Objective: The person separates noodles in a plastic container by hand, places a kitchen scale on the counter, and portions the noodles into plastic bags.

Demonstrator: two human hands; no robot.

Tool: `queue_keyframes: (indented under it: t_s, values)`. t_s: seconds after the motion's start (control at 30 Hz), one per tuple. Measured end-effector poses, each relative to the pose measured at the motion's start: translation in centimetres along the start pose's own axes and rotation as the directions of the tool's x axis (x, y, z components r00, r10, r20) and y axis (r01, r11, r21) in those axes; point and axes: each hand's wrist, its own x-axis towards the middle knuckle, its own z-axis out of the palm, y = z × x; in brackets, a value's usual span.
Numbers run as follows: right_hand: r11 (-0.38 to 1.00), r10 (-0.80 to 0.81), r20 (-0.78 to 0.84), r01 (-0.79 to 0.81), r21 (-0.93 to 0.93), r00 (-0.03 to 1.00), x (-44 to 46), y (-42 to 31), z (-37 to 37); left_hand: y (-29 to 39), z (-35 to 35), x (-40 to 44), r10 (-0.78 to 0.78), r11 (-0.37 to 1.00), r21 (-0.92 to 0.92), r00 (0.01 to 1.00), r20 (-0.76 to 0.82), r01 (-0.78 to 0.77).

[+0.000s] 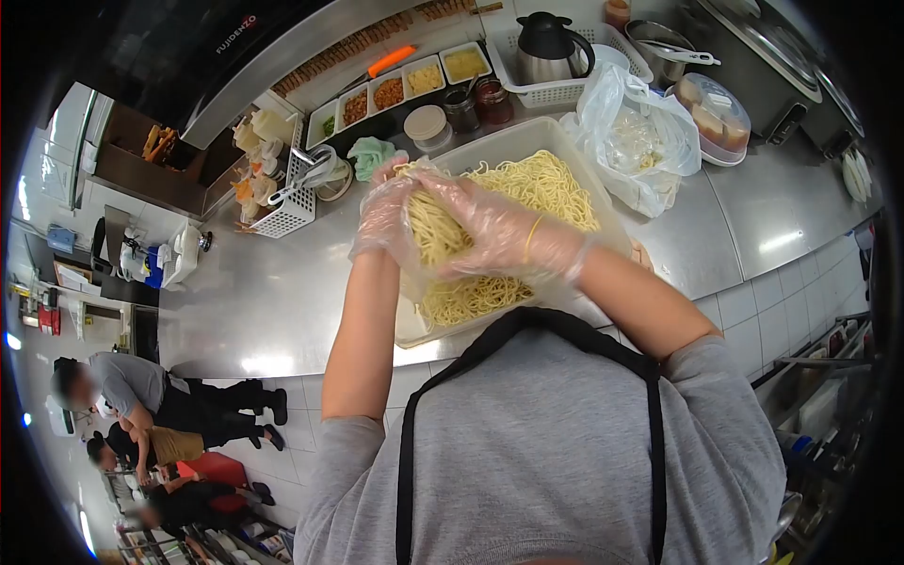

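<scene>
Noodles (551, 184) fill much of a tray (508, 141) on the table (245, 301). Above them, the gloved left hand (381, 209) cups one side of a clump (433, 231), and the gloved right hand (499, 221), half curled, holds the other. A bag (640, 137) sits beside the tray.

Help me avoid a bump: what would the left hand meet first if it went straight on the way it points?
Probably the mint-green crumpled bundle just beyond the left hand, though its height against the hand is hard to judge here.
</scene>
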Motion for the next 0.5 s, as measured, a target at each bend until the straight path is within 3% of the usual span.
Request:
queue_keyframes:
  t_s: [0.03, 0.07, 0.1, 0.17, 0.2, 0.23, 0.3, 0.37, 0.43, 0.5]
  values:
    - [0.998, 0.032, -0.124, -0.024, 0.065, 0.992, 0.1, -0.4, 0.6, -0.1, 0.4, -0.4, -0.115, 0.957, -0.277, 0.990, -0.076, 0.090]
    - [0.988, 0.130, -0.061, -0.124, 0.096, 0.990, 0.5, -0.6, 0.5, -0.2, 0.3, -0.7, -0.114, 0.957, -0.278, 0.990, -0.080, 0.087]
    - [0.988, 0.127, -0.058, -0.121, 0.098, 0.990, 0.7, 0.2, 0.8, -0.4, 0.0, -0.9, -0.079, 0.955, -0.288, 0.996, -0.029, 0.068]
    - [0.980, 0.054, -0.204, -0.013, 0.198, 0.977, 1.0, 2.7, 1.3, -0.3, -0.1, -1.7, -0.044, 0.953, -0.299, 0.999, 0.015, 0.046]
    - [0.938, 0.100, -0.203, -0.024, 0.346, 0.974, 1.0, 2.5, 0.3, 0.2, 0.2, -2.3, 0.037, 0.998, -0.057, 0.997, 0.065, -0.033]
    - [0.937, 0.104, -0.198, -0.029, 0.348, 0.975, 1.1, 1.7, -0.8, 0.3, 0.4, -2.7, 0.099, 0.976, 0.181, 0.986, 0.133, -0.123]
    - [0.993, -0.026, -0.026, 0.029, 0.113, 0.999, 1.6, 0.5, -2.7, -0.2, 0.9, -2.6, 0.159, 0.947, 0.250, 0.969, 0.192, -0.205]
    - [0.997, 0.046, 0.024, -0.047, 0.068, 0.999, 2.1, 2.0, -1.8, -0.7, 0.6, -2.1, 0.207, 0.902, 0.321, 0.942, 0.265, -0.288]
    - [0.986, -0.043, 0.000, 0.043, 0.163, 0.999, 1.7, 3.2, -1.4, -1.4, 0.4, -1.2, 0.189, 0.981, 0.006, 0.973, 0.129, -0.191]
    - [0.990, 0.024, -0.038, -0.018, 0.142, 0.999, 1.1, 3.2, -0.3, -2.1, 1.0, -1.2, 0.183, 0.983, 0.009, 0.975, 0.123, -0.185]
